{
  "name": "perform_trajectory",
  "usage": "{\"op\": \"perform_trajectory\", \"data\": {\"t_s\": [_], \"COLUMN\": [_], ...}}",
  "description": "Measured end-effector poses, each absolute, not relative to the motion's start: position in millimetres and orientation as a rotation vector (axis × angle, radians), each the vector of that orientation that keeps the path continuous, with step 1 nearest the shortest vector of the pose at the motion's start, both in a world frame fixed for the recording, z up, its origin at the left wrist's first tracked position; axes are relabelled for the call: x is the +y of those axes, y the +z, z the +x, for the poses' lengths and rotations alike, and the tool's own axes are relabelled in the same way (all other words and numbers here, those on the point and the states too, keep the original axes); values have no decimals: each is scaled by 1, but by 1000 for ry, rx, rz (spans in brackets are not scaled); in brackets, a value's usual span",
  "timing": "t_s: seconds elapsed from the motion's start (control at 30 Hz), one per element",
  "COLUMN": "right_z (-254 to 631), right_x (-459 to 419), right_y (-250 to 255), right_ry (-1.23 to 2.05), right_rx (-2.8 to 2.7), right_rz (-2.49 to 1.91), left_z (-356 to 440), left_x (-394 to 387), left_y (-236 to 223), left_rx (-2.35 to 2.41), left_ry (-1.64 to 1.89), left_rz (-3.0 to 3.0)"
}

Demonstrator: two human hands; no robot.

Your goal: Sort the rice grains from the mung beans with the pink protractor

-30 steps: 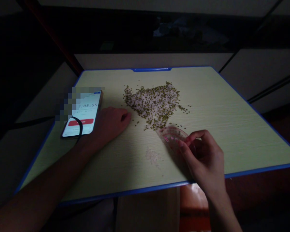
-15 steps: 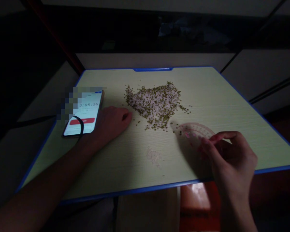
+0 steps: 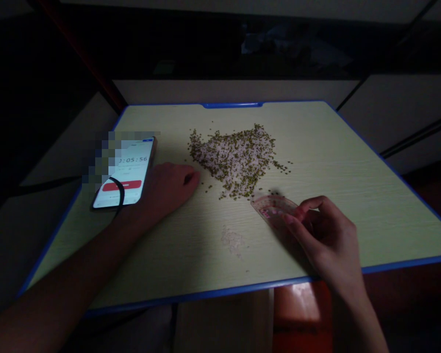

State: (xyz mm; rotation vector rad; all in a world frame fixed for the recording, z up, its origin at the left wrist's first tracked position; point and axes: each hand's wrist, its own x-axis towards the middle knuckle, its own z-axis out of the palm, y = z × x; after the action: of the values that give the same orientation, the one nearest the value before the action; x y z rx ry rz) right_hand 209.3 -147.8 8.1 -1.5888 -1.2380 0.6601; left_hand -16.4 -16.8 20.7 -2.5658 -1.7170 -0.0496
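Between thumb and fingers, my right hand pinches a clear plastic protractor with pink markings. The protractor's far edge is at the near right side of a mixed pile of green beans and pale rice grains. My left hand rests on the table to the left of the pile, fingers curled in; whether anything is inside them is hidden. A small patch of pale rice grains lies apart, nearer the front edge.
A phone with a lit timer screen lies left of my left hand, a black cord crossing it. The pale table has a blue rim. An orange-red surface shows below its front edge.
My right hand has moved left with the protractor, which now lies lower and closer to the pile's near edge. My left hand has stayed in place.
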Motion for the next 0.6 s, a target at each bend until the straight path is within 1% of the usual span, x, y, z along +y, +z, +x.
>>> {"op": "perform_trajectory", "data": {"t_s": [0.27,0.6], "right_z": [209,214], "right_x": [-148,-152], "right_y": [6,8], "right_ry": [591,656], "right_rx": [-1079,-1148], "right_rz": [-1595,-1546], "left_z": [-17,-17], "left_x": [-15,-16], "left_y": [19,20], "left_rx": [-1748,-1739], "left_ry": [-12,-13], "left_rz": [-2535,-2538]}}
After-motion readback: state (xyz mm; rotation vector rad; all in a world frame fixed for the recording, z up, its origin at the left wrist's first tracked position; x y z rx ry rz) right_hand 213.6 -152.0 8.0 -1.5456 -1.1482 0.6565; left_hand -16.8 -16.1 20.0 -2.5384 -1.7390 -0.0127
